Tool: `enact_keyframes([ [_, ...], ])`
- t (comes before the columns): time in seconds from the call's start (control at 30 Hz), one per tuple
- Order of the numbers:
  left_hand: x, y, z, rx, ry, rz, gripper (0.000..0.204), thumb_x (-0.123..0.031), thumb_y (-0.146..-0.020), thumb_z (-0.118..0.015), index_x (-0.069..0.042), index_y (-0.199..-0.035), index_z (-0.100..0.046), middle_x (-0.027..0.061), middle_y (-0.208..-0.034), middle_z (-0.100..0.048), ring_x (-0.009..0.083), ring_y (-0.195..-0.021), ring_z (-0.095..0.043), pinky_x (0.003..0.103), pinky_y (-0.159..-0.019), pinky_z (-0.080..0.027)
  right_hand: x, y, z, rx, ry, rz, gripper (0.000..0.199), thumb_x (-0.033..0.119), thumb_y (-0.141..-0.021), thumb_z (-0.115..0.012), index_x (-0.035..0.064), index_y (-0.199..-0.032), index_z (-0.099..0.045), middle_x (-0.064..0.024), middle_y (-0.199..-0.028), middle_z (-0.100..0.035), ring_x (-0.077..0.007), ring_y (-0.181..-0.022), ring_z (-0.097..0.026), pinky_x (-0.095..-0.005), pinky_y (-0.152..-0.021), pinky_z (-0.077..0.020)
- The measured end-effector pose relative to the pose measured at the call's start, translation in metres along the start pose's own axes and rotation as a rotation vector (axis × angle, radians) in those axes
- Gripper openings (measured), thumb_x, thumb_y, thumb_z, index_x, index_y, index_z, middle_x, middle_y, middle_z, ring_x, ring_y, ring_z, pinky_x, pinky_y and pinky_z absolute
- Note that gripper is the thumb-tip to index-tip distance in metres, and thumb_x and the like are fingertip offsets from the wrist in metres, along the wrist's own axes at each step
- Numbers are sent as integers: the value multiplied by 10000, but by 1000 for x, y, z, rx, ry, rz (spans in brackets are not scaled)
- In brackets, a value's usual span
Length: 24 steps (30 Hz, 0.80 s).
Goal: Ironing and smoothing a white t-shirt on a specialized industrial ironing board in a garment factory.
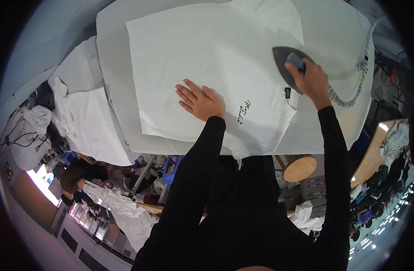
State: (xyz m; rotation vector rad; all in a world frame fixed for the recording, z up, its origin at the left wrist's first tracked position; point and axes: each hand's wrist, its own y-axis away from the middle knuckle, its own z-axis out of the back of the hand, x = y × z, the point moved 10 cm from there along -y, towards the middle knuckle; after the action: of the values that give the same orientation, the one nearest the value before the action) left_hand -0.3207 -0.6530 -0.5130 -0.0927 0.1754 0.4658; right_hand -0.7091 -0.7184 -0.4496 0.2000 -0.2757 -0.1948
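A white T-shirt (180, 49) lies spread over a pale padded ironing table (333, 27), its neck end toward the right. Dark script is printed on its chest, and a small black label (287, 93) shows at the neckline. My left hand (200, 100) rests flat on the shirt, fingers spread. My right hand (314, 81) is wrapped round the handle of a dark iron (281, 63). The iron's tip points to the upper left, over the shirt's right edge near the label. How firmly its soleplate touches the cloth is hidden.
A wrapped steam hose (347, 103) curves from the iron up the table's right side. More white garments (92, 117) are piled at the left. Behind me stand a round wooden stool (300, 168) and a blue plastic crate (172, 168). Other people work at the lower left and far right.
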Motion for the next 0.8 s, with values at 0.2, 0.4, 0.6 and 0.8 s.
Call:
enact_keyframes([
  [0.2,1,3,3,0,21,6,697,-376,-1109,-423,-85,-1737,-341,251,-1803,-261,401,-1687,-220,595,-1341,-146,5,14,-3,105,48,105,664,714,-951,-726,55,-872,-725,-151,-683,-716,-404,-715,-751,-509,-642,-598],
  [0.4,6,3,0,-24,23,0,696,-391,-1097,-450,-71,-1711,-385,254,-1787,-296,411,-1673,-249,601,-1335,-167,15,26,-12,79,-23,163,659,717,-944,-726,61,-881,-734,-162,-686,-722,-411,-675,-746,-522,-646,-601],
  [0.6,-1,5,-2,-54,58,3,665,-390,-1078,-465,-65,-1658,-456,254,-1752,-357,416,-1652,-289,611,-1322,-200,-19,6,8,33,-2,-55,651,709,-941,-738,63,-860,-726,-148,-688,-727,-393,-698,-760,-497,-639,-614],
  [0.8,1,4,-2,-91,58,-4,649,-387,-1075,-477,-62,-1636,-478,269,-1735,-374,428,-1638,-309,634,-1310,-209,0,23,-3,100,50,173,651,712,-941,-745,62,-913,-736,-148,-684,-715,-398,-680,-738,-499,-652,-600],
])
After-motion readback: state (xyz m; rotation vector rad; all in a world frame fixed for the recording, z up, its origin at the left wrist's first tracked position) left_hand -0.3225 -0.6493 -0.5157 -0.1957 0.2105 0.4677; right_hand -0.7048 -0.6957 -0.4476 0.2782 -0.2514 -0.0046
